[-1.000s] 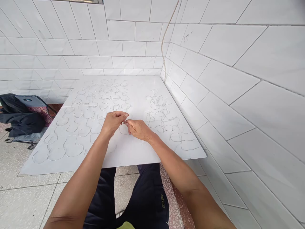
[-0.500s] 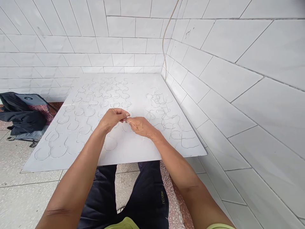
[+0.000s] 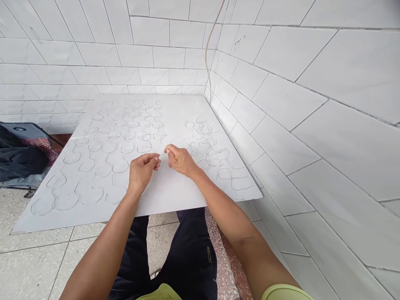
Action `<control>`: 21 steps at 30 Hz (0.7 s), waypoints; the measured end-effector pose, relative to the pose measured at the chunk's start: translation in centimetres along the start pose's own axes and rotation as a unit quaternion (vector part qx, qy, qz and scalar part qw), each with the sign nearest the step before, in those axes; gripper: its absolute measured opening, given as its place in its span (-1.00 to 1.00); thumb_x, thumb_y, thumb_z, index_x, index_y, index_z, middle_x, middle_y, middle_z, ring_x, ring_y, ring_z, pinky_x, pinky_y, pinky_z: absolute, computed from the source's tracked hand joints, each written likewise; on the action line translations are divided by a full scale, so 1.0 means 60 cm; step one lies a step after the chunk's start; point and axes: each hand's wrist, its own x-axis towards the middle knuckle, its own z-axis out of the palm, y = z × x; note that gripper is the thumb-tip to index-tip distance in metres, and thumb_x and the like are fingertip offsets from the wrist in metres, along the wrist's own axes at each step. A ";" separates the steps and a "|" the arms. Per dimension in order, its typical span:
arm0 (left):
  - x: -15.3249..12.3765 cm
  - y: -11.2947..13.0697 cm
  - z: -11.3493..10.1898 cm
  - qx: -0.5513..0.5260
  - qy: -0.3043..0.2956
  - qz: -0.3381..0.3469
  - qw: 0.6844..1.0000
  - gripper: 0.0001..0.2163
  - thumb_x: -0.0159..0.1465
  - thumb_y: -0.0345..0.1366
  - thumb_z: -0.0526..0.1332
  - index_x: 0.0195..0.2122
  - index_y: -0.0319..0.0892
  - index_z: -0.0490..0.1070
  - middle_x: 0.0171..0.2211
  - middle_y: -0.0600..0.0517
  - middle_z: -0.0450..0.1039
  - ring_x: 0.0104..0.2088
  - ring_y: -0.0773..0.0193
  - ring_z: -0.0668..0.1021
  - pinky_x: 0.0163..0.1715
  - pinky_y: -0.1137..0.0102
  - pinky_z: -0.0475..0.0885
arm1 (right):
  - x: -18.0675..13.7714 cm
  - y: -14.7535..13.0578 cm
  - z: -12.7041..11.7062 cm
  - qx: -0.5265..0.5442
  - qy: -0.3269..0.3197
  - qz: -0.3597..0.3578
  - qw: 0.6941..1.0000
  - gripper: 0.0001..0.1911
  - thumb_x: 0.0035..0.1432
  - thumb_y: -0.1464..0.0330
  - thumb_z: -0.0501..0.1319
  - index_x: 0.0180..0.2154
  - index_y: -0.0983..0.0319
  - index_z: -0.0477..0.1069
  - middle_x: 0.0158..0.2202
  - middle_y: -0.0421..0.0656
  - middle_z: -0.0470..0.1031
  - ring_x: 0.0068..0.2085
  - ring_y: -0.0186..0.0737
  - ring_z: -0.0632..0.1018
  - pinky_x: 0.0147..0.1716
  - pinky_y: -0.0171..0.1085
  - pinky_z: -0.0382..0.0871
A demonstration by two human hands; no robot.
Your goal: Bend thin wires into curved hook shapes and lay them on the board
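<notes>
My left hand (image 3: 140, 170) is closed in a pinch over the middle of a white board (image 3: 175, 187). Just to its right, my right hand (image 3: 181, 160) is also pinched, its curled fingers a short gap away. A thin wire, faint against the white, seems to run between the fingertips; most of it is hidden or too fine to follow. Curved wire pieces (image 3: 90, 203) lie in rows across the board's left part. At the right lies a looser tangle of similar wires (image 3: 215, 154).
Tiled walls (image 3: 265, 125) meet in a corner behind and right of the board, with a thin cable (image 3: 206, 54) hanging there. A folding chair (image 3: 31, 129) with dark cloth (image 3: 25, 160) stands left. A speckled ledge (image 3: 218, 246) runs beside my right leg.
My hands have drawn apart, the left moving down and left, the right turning slightly upward. The view has shifted a little to the right.
</notes>
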 end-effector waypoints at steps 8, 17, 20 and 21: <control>0.010 -0.008 -0.014 0.030 0.038 0.004 0.999 -0.80 0.20 -0.26 0.38 -0.20 -0.24 0.70 -0.43 -0.03 0.60 -0.46 0.29 0.53 -0.33 0.31 0.52 | -0.003 0.003 0.008 0.010 -0.014 -0.004 1.000 -0.69 0.50 0.29 -0.05 -0.10 0.18 0.46 -0.50 -0.27 0.52 -0.44 -0.30 0.53 -0.34 -0.32 0.32; -0.001 -0.016 -0.005 0.038 0.072 0.019 0.997 -0.76 0.25 -0.26 0.33 -0.15 -0.28 0.67 -0.35 -0.07 0.63 -0.44 0.27 0.58 -0.34 0.30 0.56 | 0.000 0.007 0.014 0.031 -0.020 0.011 0.999 -0.70 0.47 0.36 -0.03 -0.09 0.22 0.48 -0.35 -0.17 0.64 -0.32 -0.27 0.62 -0.28 -0.31 0.41; -0.002 -0.018 -0.005 0.052 0.069 0.020 0.996 -0.76 0.25 -0.26 0.33 -0.14 -0.28 0.68 -0.38 -0.05 0.62 -0.46 0.29 0.56 -0.33 0.30 0.56 | -0.001 0.011 0.015 0.006 -0.012 0.019 1.000 -0.70 0.44 0.40 -0.03 -0.13 0.23 0.48 -0.37 -0.17 0.62 -0.35 -0.28 0.60 -0.33 -0.33 0.38; -0.002 -0.019 -0.004 0.056 0.067 0.018 0.996 -0.75 0.25 -0.26 0.33 -0.13 -0.28 0.68 -0.39 -0.04 0.62 -0.47 0.29 0.56 -0.33 0.30 0.56 | -0.001 0.013 0.015 -0.003 -0.013 0.020 1.000 -0.70 0.43 0.42 -0.03 -0.13 0.23 0.48 -0.38 -0.17 0.61 -0.36 -0.29 0.59 -0.36 -0.33 0.36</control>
